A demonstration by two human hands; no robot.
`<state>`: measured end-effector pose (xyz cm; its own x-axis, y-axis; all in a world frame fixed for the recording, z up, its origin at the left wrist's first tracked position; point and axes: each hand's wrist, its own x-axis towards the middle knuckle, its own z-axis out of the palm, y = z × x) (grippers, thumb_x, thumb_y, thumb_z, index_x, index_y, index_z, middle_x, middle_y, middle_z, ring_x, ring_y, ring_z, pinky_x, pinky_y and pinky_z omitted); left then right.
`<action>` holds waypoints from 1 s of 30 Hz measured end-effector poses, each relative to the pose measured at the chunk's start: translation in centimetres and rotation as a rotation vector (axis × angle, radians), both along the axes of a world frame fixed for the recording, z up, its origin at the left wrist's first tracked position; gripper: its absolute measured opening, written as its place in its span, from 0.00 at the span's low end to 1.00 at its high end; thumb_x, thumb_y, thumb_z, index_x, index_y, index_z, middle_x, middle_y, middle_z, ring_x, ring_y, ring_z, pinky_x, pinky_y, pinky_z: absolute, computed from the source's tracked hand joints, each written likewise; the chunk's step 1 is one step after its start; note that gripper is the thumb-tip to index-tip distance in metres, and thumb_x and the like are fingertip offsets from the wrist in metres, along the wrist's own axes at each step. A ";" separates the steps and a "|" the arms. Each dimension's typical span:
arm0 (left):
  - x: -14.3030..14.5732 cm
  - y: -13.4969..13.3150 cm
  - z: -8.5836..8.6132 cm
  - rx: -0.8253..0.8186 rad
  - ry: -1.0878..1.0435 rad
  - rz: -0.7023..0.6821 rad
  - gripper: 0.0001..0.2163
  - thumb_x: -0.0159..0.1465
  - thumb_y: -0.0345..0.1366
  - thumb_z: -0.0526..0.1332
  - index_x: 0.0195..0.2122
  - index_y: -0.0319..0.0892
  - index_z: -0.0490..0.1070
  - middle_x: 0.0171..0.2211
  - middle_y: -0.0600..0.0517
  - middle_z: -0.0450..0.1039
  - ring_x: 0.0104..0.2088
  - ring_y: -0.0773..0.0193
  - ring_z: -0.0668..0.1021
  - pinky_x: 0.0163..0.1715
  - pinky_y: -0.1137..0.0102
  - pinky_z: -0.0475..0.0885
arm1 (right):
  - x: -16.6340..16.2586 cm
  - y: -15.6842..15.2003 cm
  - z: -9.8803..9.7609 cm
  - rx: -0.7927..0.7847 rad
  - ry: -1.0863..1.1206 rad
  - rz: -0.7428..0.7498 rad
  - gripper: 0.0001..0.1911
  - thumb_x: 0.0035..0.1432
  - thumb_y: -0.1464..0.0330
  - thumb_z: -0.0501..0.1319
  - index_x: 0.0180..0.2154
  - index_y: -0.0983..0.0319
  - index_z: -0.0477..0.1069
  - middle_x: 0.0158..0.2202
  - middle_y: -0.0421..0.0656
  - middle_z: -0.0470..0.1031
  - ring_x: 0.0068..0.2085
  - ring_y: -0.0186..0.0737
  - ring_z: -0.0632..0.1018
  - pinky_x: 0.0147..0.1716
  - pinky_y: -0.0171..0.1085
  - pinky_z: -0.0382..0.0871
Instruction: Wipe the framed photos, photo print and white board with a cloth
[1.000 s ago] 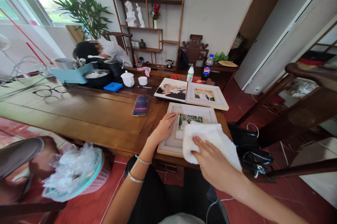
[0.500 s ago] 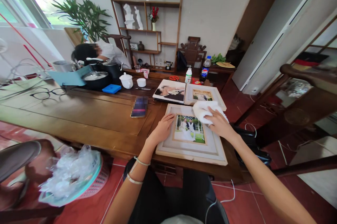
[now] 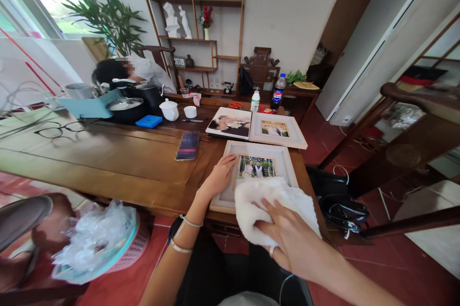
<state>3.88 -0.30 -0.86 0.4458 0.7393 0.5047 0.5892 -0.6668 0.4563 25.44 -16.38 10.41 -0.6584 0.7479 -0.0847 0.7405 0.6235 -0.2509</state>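
While the left hand (image 3: 220, 175) rests flat with its fingers stretched out and close together across the left border of the near picture frame (image 3: 228, 192), the right hand (image 3: 283, 229) grips a thick, folded white cloth (image 3: 259, 190), its fingers slightly spread, bent and pressed into the fabric. The cloth covers the frame's lower right part and spills past its near edge, so that corner is hidden. Lying face up at the edge of the wooden tabletop (image 3: 154, 167), the frame has a pale, cream-coloured outer rim, a wide light-grey mat and a thin tan inner border. Inside that border, a photo (image 3: 258, 166) shows two people in front of greenery, its lower part hidden under the cloth. Just beyond the frame's far edge lies a second picture frame (image 3: 294, 136), similarly pale and also face up; to that one's left sits a white-edged picture panel (image 3: 230, 123), partly pixelated. Left of the near frame, well apart from it, lies a dark phone-like object (image 3: 187, 145), blurred over.
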 end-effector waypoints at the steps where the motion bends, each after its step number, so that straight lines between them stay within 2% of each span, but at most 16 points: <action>1: 0.0 0.0 0.1 -0.005 0.001 0.001 0.22 0.62 0.22 0.47 0.56 0.39 0.64 0.57 0.44 0.65 0.61 0.59 0.62 0.60 0.53 0.60 | 0.0 0.2 -0.5 0.001 0.031 0.007 0.28 0.46 0.76 0.56 0.51 0.61 0.69 0.62 0.50 0.58 0.63 0.55 0.57 0.60 0.54 0.52; 5: 0.0 0.0 0.2 -0.010 0.005 0.008 0.20 0.64 0.24 0.47 0.55 0.39 0.65 0.57 0.44 0.65 0.60 0.59 0.63 0.60 0.54 0.61 | 1.0 3.3 -2.2 0.084 0.058 -0.027 0.30 0.43 0.79 0.55 0.52 0.63 0.68 0.62 0.52 0.58 0.64 0.49 0.55 0.61 0.51 0.50; 8: 0.0 0.0 0.2 -0.018 0.013 0.003 0.20 0.64 0.24 0.46 0.55 0.39 0.65 0.57 0.44 0.65 0.61 0.59 0.63 0.60 0.54 0.61 | 2.6 7.0 -2.6 0.178 -0.022 -0.057 0.31 0.40 0.83 0.53 0.49 0.61 0.71 0.63 0.48 0.58 0.64 0.47 0.55 0.62 0.49 0.48; 12: -0.1 -0.1 0.3 -0.020 0.002 0.000 0.20 0.64 0.24 0.46 0.55 0.40 0.65 0.57 0.44 0.65 0.61 0.59 0.62 0.60 0.55 0.60 | 4.4 12.4 -2.9 0.416 -0.110 -0.214 0.30 0.43 0.85 0.51 0.47 0.61 0.72 0.63 0.45 0.58 0.64 0.52 0.54 0.60 0.54 0.46; 15: 0.0 -0.3 0.6 -0.033 0.012 -0.002 0.20 0.64 0.24 0.46 0.55 0.38 0.65 0.57 0.43 0.65 0.61 0.59 0.62 0.60 0.55 0.60 | 4.3 14.5 -3.5 0.500 -0.138 -0.280 0.28 0.46 0.83 0.52 0.48 0.62 0.72 0.63 0.46 0.58 0.64 0.57 0.53 0.59 0.57 0.46; 18: 0.1 -0.4 0.8 -0.046 0.027 0.010 0.20 0.64 0.24 0.46 0.55 0.37 0.65 0.57 0.42 0.65 0.61 0.59 0.63 0.60 0.56 0.60 | 3.0 13.2 -3.7 0.432 -0.172 -0.244 0.27 0.46 0.82 0.53 0.48 0.62 0.72 0.62 0.46 0.60 0.62 0.60 0.56 0.58 0.59 0.48; 23: 0.2 -0.2 0.4 -0.022 0.013 0.026 0.20 0.63 0.23 0.47 0.55 0.37 0.66 0.56 0.42 0.66 0.61 0.59 0.63 0.60 0.56 0.60 | -0.5 5.5 -2.0 0.200 -0.213 -0.178 0.25 0.47 0.80 0.55 0.48 0.60 0.72 0.60 0.52 0.63 0.57 0.60 0.64 0.52 0.56 0.61; 26: 0.1 -0.1 0.1 -0.004 0.009 0.030 0.20 0.63 0.22 0.47 0.55 0.37 0.65 0.56 0.43 0.66 0.60 0.59 0.63 0.60 0.55 0.60 | -2.2 2.0 -1.1 0.126 -0.205 -0.071 0.23 0.49 0.77 0.57 0.49 0.62 0.70 0.59 0.55 0.62 0.58 0.64 0.63 0.52 0.59 0.60; 30: 0.0 0.0 0.1 0.005 -0.001 -0.006 0.20 0.63 0.23 0.48 0.55 0.39 0.65 0.57 0.43 0.65 0.60 0.58 0.63 0.59 0.54 0.61 | -2.5 1.1 -1.4 0.073 -0.064 0.014 0.27 0.47 0.79 0.55 0.51 0.61 0.68 0.64 0.50 0.54 0.64 0.61 0.52 0.58 0.59 0.51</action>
<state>3.86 -0.26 -0.79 0.4493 0.7341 0.5092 0.5847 -0.6725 0.4537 22.95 -15.31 9.00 -0.6638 0.7443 -0.0731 0.7447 0.6487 -0.1569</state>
